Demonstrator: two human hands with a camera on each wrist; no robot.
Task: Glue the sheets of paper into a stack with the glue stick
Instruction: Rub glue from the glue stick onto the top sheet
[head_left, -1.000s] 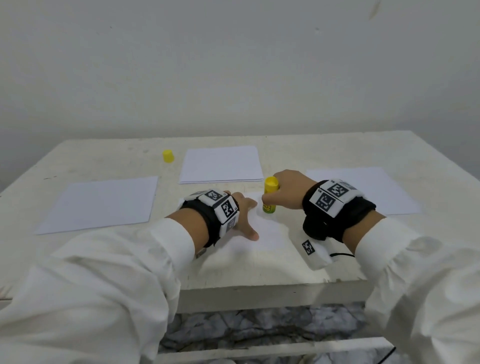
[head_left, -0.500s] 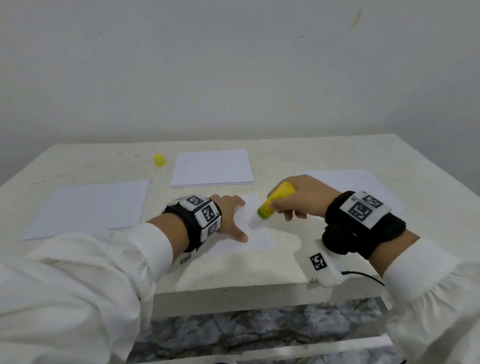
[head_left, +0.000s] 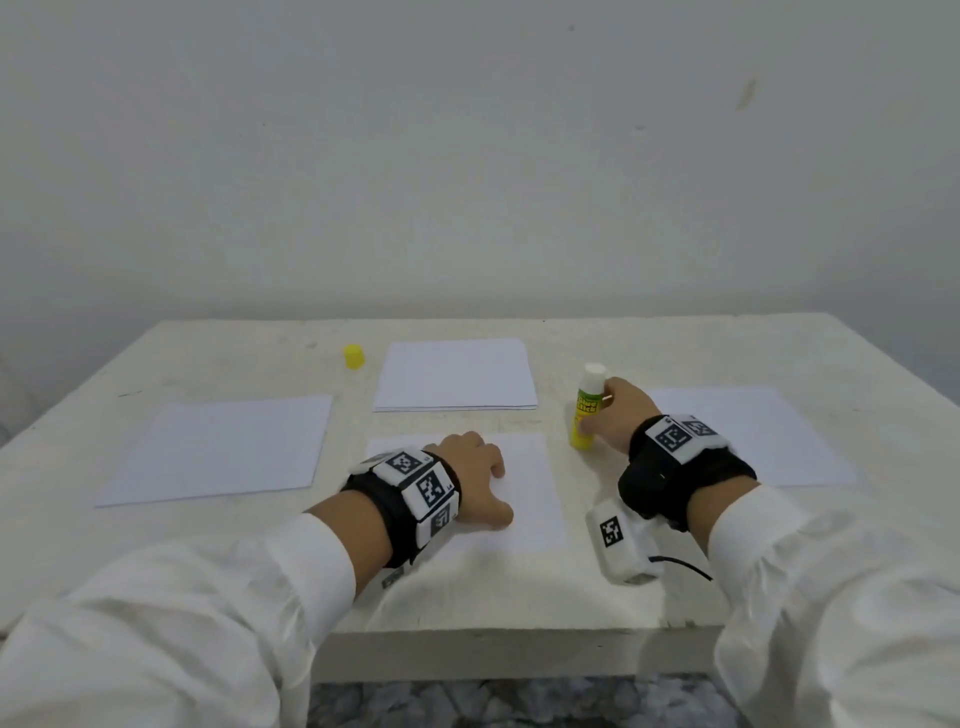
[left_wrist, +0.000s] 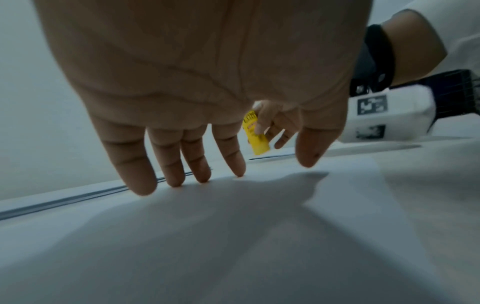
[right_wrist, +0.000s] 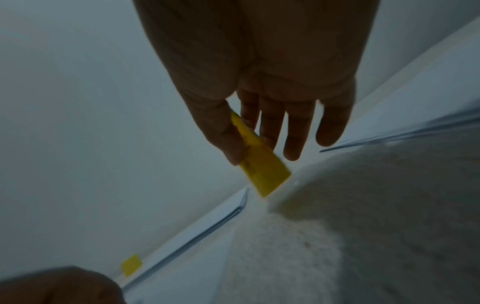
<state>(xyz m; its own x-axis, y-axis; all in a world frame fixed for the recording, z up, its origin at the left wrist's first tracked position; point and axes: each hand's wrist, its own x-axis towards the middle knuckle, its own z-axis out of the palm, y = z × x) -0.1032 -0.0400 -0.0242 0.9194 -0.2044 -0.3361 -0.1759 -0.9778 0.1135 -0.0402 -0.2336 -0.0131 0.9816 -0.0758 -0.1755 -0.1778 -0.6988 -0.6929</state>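
The yellow glue stick (head_left: 586, 410) stands upright on the table with its white glue end up, just right of the near sheet (head_left: 524, 499). My right hand (head_left: 615, 415) holds it between thumb and fingers; the right wrist view shows the stick (right_wrist: 259, 166) pinched by the thumb. My left hand (head_left: 475, 480) lies flat with straight fingers on the near sheet, pressing it down, fingertips (left_wrist: 176, 181) on the paper. A stack of sheets (head_left: 454, 376) lies behind it. Its yellow cap (head_left: 354, 356) sits at the back left.
A single sheet (head_left: 223, 447) lies at the left and another (head_left: 763, 431) at the right, partly under my right wrist. The white table's front edge (head_left: 493, 639) is close below my forearms. A plain wall rises behind the table.
My right hand has lifted the glue stick off the near sheet, turned it glue end up and set it upright to the right of the sheet. The left hand stays on the paper.
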